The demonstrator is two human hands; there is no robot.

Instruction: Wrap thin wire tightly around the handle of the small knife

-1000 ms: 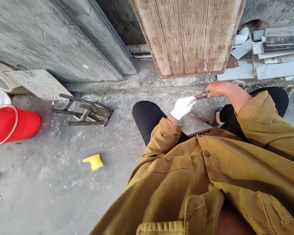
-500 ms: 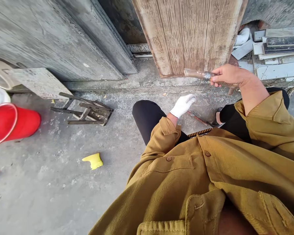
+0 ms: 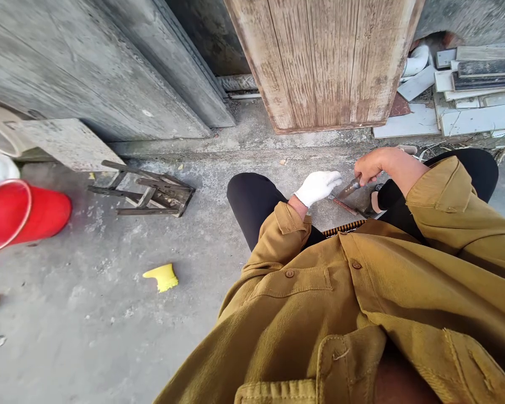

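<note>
My left hand (image 3: 317, 188), in a white knit glove, hovers above the concrete between my knees. Its fingers are pressed together, and whatever is between them is too small to make out. Close by on the right, my bare right hand (image 3: 371, 167) is closed round a brown stick-like handle (image 3: 349, 188), which slants down and left. The palm covers part of it. Beneath the hands, a thin reddish-brown rod (image 3: 344, 207) lies on the ground by my foot. A pale rounded end (image 3: 407, 149) and thin loose strands show behind my right wrist.
A weathered wooden panel (image 3: 320, 67) leans on the wall ahead. Stacked boards (image 3: 483, 101) and a white pipe elbow (image 3: 416, 62) lie at right. Leftward are a small wooden stool (image 3: 151, 193), a red bucket (image 3: 46, 210) and a yellow scrap (image 3: 163, 277).
My right hand has come down and toward me from in front of the panel, where it held a wire-wrapped brown stick level. The left hand has shifted slightly right and down.
</note>
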